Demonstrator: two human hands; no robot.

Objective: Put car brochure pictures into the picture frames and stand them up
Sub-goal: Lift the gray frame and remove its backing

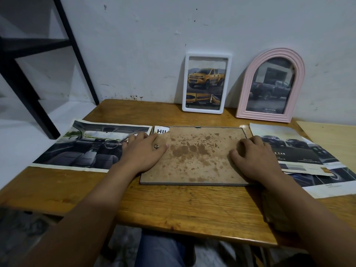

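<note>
A large picture frame (194,157) lies face down in the middle of the wooden table (173,205), its stained brown backing board up. My left hand (143,151) rests flat on the frame's left edge, fingers spread. My right hand (252,158) presses on its right edge with fingers curled. A brochure sheet with white lettering (160,130) pokes out from under the frame's top left corner. A white frame (206,83) with a yellow pickup picture and a pink arched frame (269,85) with a dark pickup picture stand leaning on the wall.
A brochure page of a car interior (86,147) lies left of the frame, overhanging the table's edge. More brochure pages (300,157) lie stacked at the right. A black metal rack (38,74) stands at the far left. A lighter board (331,139) adjoins the table's right side.
</note>
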